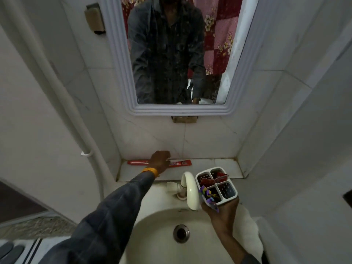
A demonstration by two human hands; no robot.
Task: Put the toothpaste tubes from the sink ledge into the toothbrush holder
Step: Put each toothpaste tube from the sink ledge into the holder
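Observation:
A red toothpaste tube (pixel 182 162) lies flat along the back of the tiled sink ledge (pixel 224 166), against the wall. My left hand (pixel 159 161) rests on its middle, fingers curled down over it, so the tube shows on both sides of the hand. My right hand (pixel 221 210) holds a white four-compartment toothbrush holder (pixel 227 197) above the basin's right side. Red tubes (pixel 219 177) stick out of its far compartments, and a purple wrapper (pixel 208 195) out of the near left one. The near right compartment looks empty.
A white curved tap (pixel 189 189) stands just left of the holder. Below it is the white basin with its drain (pixel 181 233). A framed mirror (pixel 177 109) hangs above the ledge, and a white pipe (pixel 76 119) runs down the left wall.

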